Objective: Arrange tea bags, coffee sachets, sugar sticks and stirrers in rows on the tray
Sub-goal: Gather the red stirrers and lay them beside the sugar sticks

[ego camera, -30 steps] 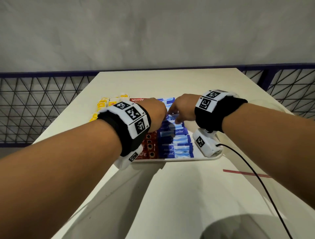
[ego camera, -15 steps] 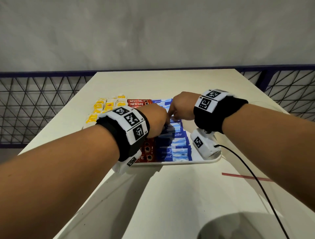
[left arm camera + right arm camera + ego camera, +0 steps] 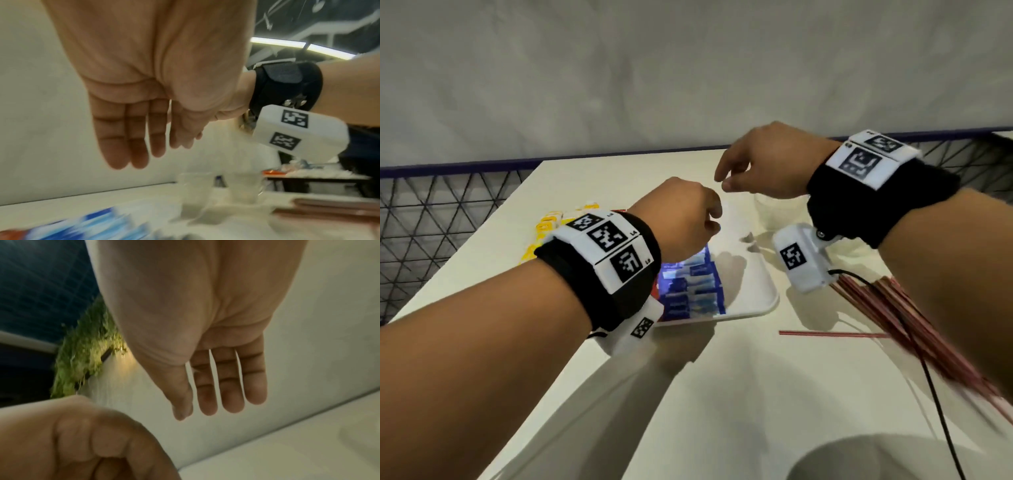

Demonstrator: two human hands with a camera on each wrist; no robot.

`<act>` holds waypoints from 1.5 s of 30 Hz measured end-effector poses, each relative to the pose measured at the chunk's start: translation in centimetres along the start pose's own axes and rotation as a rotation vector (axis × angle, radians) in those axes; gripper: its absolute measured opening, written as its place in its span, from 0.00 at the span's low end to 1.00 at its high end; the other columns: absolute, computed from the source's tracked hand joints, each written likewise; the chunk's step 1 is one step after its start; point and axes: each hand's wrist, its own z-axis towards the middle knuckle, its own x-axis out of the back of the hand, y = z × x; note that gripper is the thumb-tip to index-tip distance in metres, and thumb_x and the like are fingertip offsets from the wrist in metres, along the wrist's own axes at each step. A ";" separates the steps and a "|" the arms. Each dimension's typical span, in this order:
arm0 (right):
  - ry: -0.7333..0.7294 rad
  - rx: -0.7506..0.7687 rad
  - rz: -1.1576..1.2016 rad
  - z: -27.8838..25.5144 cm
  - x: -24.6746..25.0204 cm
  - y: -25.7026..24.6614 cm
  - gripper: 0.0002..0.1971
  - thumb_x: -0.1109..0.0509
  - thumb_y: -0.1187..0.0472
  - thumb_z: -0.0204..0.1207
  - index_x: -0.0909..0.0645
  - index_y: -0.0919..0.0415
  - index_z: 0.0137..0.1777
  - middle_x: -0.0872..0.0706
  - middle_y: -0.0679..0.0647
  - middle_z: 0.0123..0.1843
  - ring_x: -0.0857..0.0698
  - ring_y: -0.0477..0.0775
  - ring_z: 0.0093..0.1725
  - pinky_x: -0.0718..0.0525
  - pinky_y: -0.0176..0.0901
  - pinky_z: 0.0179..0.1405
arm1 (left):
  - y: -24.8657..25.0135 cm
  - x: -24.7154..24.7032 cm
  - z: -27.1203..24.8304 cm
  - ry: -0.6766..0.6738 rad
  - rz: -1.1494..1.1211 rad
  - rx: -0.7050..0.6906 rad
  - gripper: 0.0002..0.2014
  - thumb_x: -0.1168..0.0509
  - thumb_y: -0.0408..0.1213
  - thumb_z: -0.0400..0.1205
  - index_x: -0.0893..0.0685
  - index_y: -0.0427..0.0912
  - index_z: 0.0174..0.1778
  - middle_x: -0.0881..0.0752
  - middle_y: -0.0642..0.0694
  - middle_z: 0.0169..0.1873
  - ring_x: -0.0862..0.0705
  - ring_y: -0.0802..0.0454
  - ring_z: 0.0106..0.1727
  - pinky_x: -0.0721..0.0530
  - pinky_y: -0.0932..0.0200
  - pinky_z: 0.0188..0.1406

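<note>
Lifting off the blue sugar sticks (image 3: 693,287) at frame centre, left hand (image 3: 681,219) and right hand (image 3: 763,161) now hover empty, fingers relaxed; stirrers (image 3: 893,308), lower right, probably next.

the left hand (image 3: 144,91) fills the upper part of the left wrist view, palm toward the camera, its fingers (image 3: 131,139) straight, close together and holding nothing. to its right is the right wrist in a black strap (image 3: 287,84), with a white marker block (image 3: 298,131) hanging under it. below, on the pale surface (image 3: 102,204), lie blurred blue sachets (image 3: 98,225), what look like two clear cups (image 3: 195,188) and reddish stirrers (image 3: 333,209).
</note>
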 end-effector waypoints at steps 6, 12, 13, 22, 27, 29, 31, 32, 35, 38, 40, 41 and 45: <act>-0.214 -0.245 -0.200 -9.5 0.9 6.6 0.14 0.34 0.40 0.77 0.16 0.44 0.55 0.17 0.44 0.50 0.20 0.51 0.53 0.21 0.49 0.59 | 8.5 -1.3 -0.3 -0.135 -0.087 -0.241 0.15 0.33 0.46 0.82 0.15 0.49 0.63 0.13 0.54 0.55 0.18 0.54 0.55 0.27 0.65 0.50; -0.416 -0.477 -0.329 -18.2 -0.8 11.2 0.22 0.40 0.36 0.79 0.15 0.52 0.55 0.14 0.50 0.52 0.18 0.54 0.51 0.18 0.48 0.56 | 14.0 -5.4 -1.2 -0.320 0.040 -0.346 0.17 0.34 0.47 0.82 0.16 0.49 0.66 0.15 0.49 0.59 0.19 0.50 0.60 0.23 0.60 0.53; -0.436 -0.505 -0.336 -19.1 -1.1 11.6 0.24 0.41 0.35 0.79 0.14 0.54 0.54 0.13 0.51 0.50 0.17 0.54 0.48 0.17 0.48 0.53 | 14.8 -6.0 -1.1 -0.354 0.098 -0.347 0.17 0.34 0.46 0.82 0.17 0.48 0.66 0.15 0.48 0.60 0.20 0.48 0.61 0.24 0.58 0.53; -0.542 -0.665 0.066 -20.6 -2.5 12.7 0.31 0.34 0.34 0.74 0.16 0.66 0.50 0.11 0.56 0.39 0.14 0.51 0.31 0.12 0.43 0.39 | 18.2 -6.8 -0.8 -0.489 0.432 -0.284 0.09 0.40 0.37 0.83 0.15 0.39 0.52 0.19 0.45 0.44 0.22 0.48 0.43 0.28 0.60 0.38; -0.541 -0.633 0.169 -19.2 -3.1 13.2 0.22 0.26 0.41 0.72 0.16 0.64 0.41 0.10 0.55 0.37 0.09 0.56 0.41 0.10 0.46 0.40 | 18.1 -7.0 -0.9 -0.575 0.460 -0.233 0.13 0.41 0.41 0.83 0.15 0.37 0.50 0.17 0.44 0.42 0.21 0.47 0.39 0.28 0.62 0.28; -0.544 -0.631 0.210 -18.9 -3.4 13.5 0.22 0.23 0.44 0.70 0.15 0.66 0.41 0.09 0.57 0.40 0.09 0.58 0.43 0.10 0.51 0.43 | 18.1 -7.1 -0.9 -0.574 0.466 -0.284 0.12 0.41 0.40 0.83 0.16 0.38 0.54 0.16 0.44 0.47 0.22 0.47 0.41 0.25 0.59 0.36; -0.533 -0.643 0.284 -18.7 -3.7 13.8 0.19 0.22 0.48 0.70 0.15 0.67 0.42 0.09 0.58 0.40 0.08 0.60 0.43 0.09 0.54 0.43 | 18.1 -6.9 -0.8 -0.570 0.451 -0.357 0.09 0.40 0.38 0.82 0.20 0.39 0.56 0.18 0.44 0.47 0.24 0.47 0.42 0.26 0.57 0.39; -0.528 -0.650 0.321 -18.7 -3.8 13.9 0.18 0.21 0.50 0.70 0.15 0.68 0.42 0.09 0.59 0.39 0.08 0.61 0.42 0.09 0.56 0.43 | 18.0 -6.8 -0.6 -0.559 0.416 -0.391 0.10 0.40 0.37 0.83 0.22 0.40 0.57 0.19 0.44 0.48 0.24 0.47 0.43 0.27 0.56 0.41; -0.527 -0.653 0.362 -18.5 -4.1 14.1 0.17 0.21 0.51 0.71 0.14 0.68 0.44 0.08 0.59 0.37 0.08 0.61 0.41 0.10 0.58 0.45 | 18.2 -6.0 0.9 -0.475 0.273 -0.477 0.15 0.42 0.34 0.83 0.23 0.41 0.66 0.20 0.44 0.58 0.21 0.48 0.52 0.25 0.57 0.48; -0.523 -0.641 0.359 -18.3 -4.3 14.1 0.13 0.24 0.55 0.73 0.14 0.67 0.46 0.08 0.60 0.39 0.08 0.60 0.43 0.10 0.58 0.48 | 19.2 -5.9 2.5 -0.354 0.184 -0.534 0.15 0.43 0.36 0.85 0.20 0.43 0.66 0.25 0.46 0.57 0.22 0.49 0.51 0.30 0.60 0.44; -0.517 -0.637 0.350 -18.2 -4.2 14.1 0.10 0.28 0.61 0.76 0.14 0.69 0.49 0.08 0.61 0.41 0.08 0.60 0.44 0.10 0.57 0.48 | 19.9 -6.4 3.1 -0.337 0.146 -0.610 0.19 0.37 0.40 0.82 0.21 0.48 0.70 0.25 0.48 0.59 0.21 0.50 0.54 0.27 0.61 0.46; -0.518 -0.637 0.355 -18.2 -4.3 14.2 0.09 0.29 0.62 0.76 0.14 0.69 0.50 0.08 0.61 0.41 0.08 0.60 0.44 0.10 0.57 0.48 | 20.1 -6.8 3.3 -0.350 0.130 -0.649 0.21 0.33 0.42 0.80 0.21 0.50 0.70 0.25 0.49 0.62 0.20 0.50 0.55 0.27 0.63 0.48; -0.535 -0.631 0.366 -18.2 -4.4 14.6 0.12 0.25 0.58 0.73 0.13 0.67 0.50 0.08 0.59 0.40 0.08 0.59 0.43 0.10 0.55 0.48 | 19.7 -7.6 3.7 -0.355 0.090 -0.736 0.21 0.29 0.45 0.79 0.18 0.52 0.69 0.24 0.50 0.67 0.19 0.50 0.59 0.29 0.68 0.51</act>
